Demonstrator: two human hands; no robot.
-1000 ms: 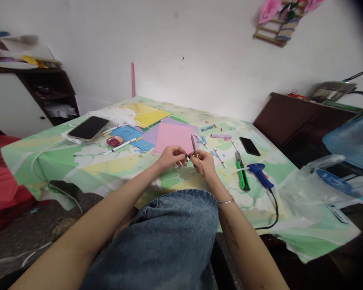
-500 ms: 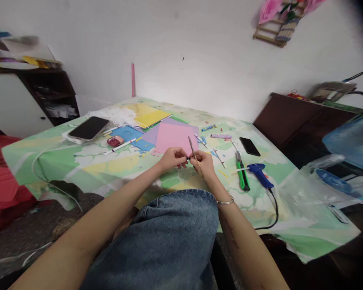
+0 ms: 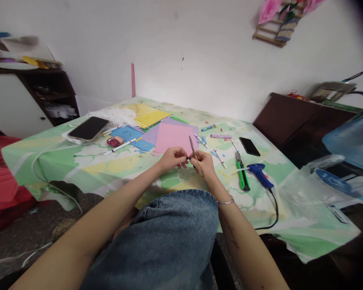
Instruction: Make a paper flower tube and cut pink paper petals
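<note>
My right hand (image 3: 203,162) is closed round a small pair of scissors (image 3: 192,146), whose blades point up and away over the table. My left hand (image 3: 171,157) is pinched right beside it, fingertips meeting the scissors' lower end; what it pinches is too small to name. Both hands hover over the near middle of the table covered with a green-patterned cloth (image 3: 103,165). Just beyond them lies a pink paper sheet (image 3: 172,137). My raised knee in denim (image 3: 172,233) sits below the hands.
Blue (image 3: 125,132) and yellow paper sheets (image 3: 149,116), markers, and a phone (image 3: 88,127) lie at left. A green utility knife (image 3: 242,174), a blue glue gun (image 3: 260,174) with cord, and a black phone (image 3: 249,146) lie at right. Clear plastic bags (image 3: 317,181) sit on the right edge.
The scissors' tip tilted slightly left and then back a little; both hands stay together in the same spot.
</note>
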